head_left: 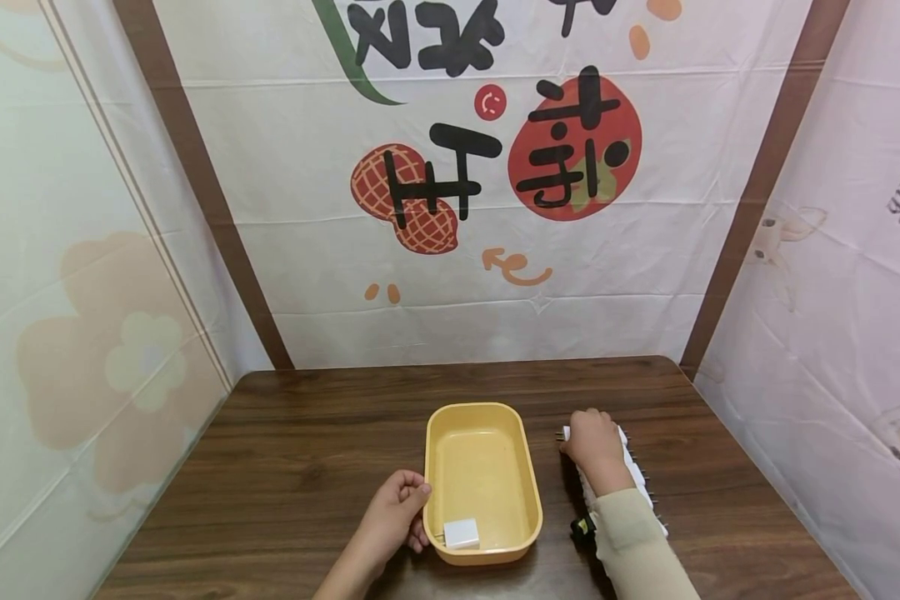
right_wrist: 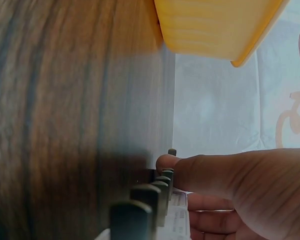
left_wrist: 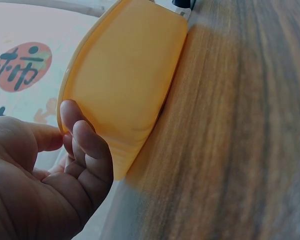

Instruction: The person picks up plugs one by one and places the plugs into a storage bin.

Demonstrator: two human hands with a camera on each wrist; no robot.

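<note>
From the head view, the yellow tray (head_left: 483,479) sits mid-table with a white charger (head_left: 461,533) at its 6 o'clock; the left hand (head_left: 392,518), fingers loosely curled, touches its 8 o'clock rim. At the tray's 3 o'clock the right hand (head_left: 594,446) grips a white strip of dark pegs (head_left: 640,477). Left wrist view: curled fingers (left_wrist: 85,150) against the tray wall (left_wrist: 130,75); right wrist view: thumb (right_wrist: 200,172) pressing beside the pegs (right_wrist: 150,197).

On the table (head_left: 307,433) stands a tray (head_left: 525,475) with a charger (head_left: 461,533) inside; a power strip (head_left: 630,458) lies right of it
</note>
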